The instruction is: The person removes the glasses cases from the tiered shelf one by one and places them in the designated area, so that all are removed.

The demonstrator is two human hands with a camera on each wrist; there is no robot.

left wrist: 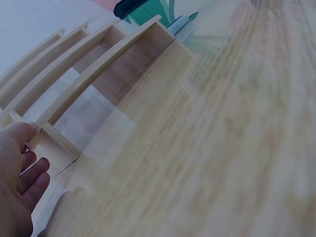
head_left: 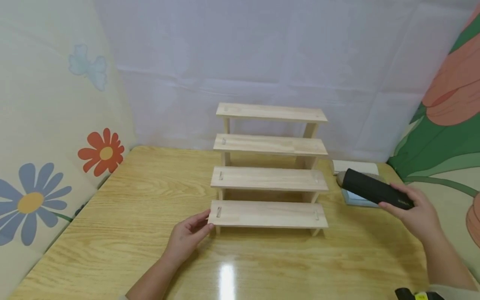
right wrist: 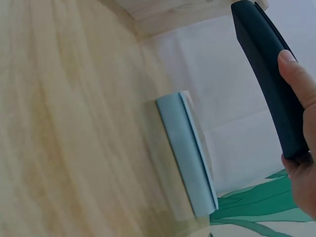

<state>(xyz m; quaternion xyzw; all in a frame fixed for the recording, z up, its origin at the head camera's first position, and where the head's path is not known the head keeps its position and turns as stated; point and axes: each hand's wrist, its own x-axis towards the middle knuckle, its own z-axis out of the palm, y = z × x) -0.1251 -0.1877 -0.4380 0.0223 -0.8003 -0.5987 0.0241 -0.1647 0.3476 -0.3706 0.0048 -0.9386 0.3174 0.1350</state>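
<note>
A stepped wooden display rack [head_left: 268, 214] with several tiers stands on the table. My left hand [head_left: 189, 235] pinches the left end of its lowest shelf; in the left wrist view, the thumb [left wrist: 22, 132] lies at the shelf corner while the other fingers curl loosely below. To the right of the rack, my right hand [head_left: 418, 212] grips a long black glasses case [head_left: 371, 187] by one end, raised above the table. The right wrist view shows the thumb [right wrist: 296, 74] along the side of the black case [right wrist: 266, 84].
Behind the black case lie a light blue case [head_left: 354, 198], a grey one [head_left: 340, 178] and a white one [head_left: 356, 166], partly hidden. A white cloth [head_left: 262, 50] hangs behind the wood-grain table [head_left: 123, 216]. Flowered panels stand at both sides. A black and yellow object [head_left: 420, 295] shows at the bottom right.
</note>
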